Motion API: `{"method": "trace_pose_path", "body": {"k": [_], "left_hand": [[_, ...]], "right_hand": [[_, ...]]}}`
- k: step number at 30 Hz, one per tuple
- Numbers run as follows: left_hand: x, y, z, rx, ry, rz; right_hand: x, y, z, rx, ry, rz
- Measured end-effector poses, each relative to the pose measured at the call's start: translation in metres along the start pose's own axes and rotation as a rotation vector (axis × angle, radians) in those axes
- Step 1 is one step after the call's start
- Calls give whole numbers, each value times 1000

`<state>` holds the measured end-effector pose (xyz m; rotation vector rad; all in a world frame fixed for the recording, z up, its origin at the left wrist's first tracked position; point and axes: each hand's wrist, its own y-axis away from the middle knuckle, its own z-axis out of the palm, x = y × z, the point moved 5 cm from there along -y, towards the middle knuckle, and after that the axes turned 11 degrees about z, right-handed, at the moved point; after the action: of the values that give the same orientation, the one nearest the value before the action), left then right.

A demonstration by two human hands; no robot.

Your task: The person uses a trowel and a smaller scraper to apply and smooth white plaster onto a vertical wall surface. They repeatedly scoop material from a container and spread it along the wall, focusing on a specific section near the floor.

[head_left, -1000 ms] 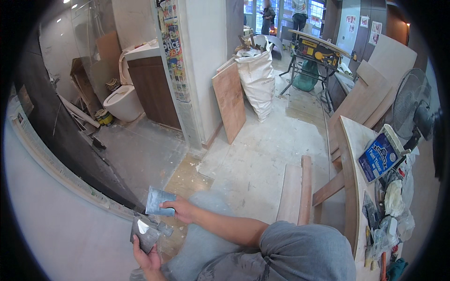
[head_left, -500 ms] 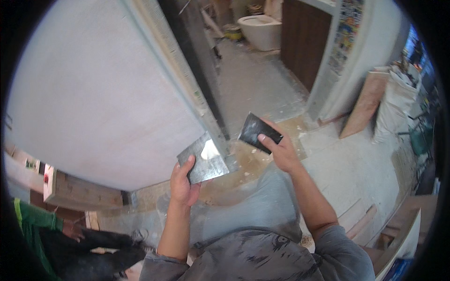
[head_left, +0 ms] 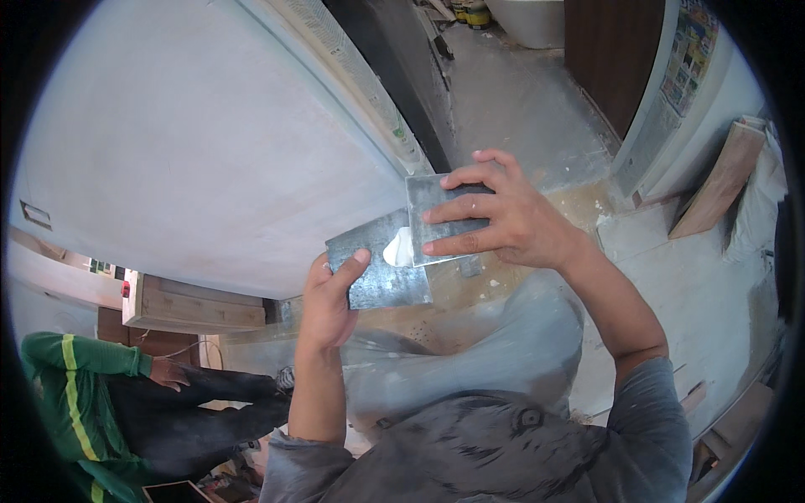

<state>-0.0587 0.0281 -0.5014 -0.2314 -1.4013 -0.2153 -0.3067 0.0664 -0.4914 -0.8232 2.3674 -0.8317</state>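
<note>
My left hand [head_left: 329,303] grips a flat square metal putty plate [head_left: 373,285], thumb on its upper face and fingers mostly hidden beneath. On that plate lies a dab of white putty [head_left: 398,250]. My right hand [head_left: 524,214] is closed on a second metal putty scraper [head_left: 423,197], several fingers spread across its face and the thumb out of sight. The scraper overlaps the right part of the plate, its edge beside the putty and covering part of it.
A large pale wall panel [head_left: 210,151] rises close on the left. At lower left sits a co-worker in a green sleeve [head_left: 92,356]. A dark brown door panel [head_left: 610,67] stands beyond; a board [head_left: 719,180] leans on the right, near a white sack [head_left: 755,205].
My right hand has moved left and turned over, bringing its scraper onto the left plate at the putty. The view has shifted, and the co-worker shows more fully.
</note>
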Motion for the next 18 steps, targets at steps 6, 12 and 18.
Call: {"method": "trace_pose_path", "body": {"k": [6,12,18], "left_hand": [[2,-6,1,-36,-2,-40],[-4,-10,-36,145,162,75],[-73,-3,-114,256,197,-73]], "right_hand": [[0,6,16,-45,-105,23],[27,5,26,-41,-430,289],[52,-47,55,223,-735,758]]}}
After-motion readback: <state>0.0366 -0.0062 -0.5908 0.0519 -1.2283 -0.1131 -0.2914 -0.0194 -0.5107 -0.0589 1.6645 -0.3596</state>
